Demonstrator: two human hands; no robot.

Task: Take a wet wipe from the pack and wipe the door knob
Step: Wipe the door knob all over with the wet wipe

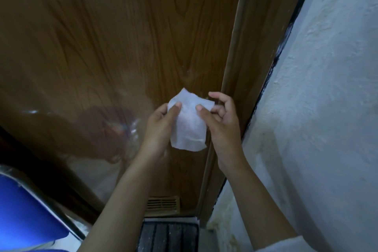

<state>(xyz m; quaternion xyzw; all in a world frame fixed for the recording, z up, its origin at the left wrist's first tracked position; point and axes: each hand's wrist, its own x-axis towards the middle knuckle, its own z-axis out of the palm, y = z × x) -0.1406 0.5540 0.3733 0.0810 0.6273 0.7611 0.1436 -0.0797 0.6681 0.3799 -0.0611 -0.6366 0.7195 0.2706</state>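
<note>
A white wet wipe [189,125] hangs spread out between both my hands, in front of a brown wooden door [114,47]. My left hand [161,127] pinches its upper left edge with the thumb on top. My right hand [221,122] pinches its upper right edge, with the other fingers curled and raised. The door knob is hidden behind the wipe and my hands or out of sight. No wipe pack shows.
The door frame [233,63] runs down the right of the door, next to a rough white wall [327,108]. A vent grille [162,203] sits low in the door above a dark mat [169,235]. A blue object [24,215] fills the lower left corner.
</note>
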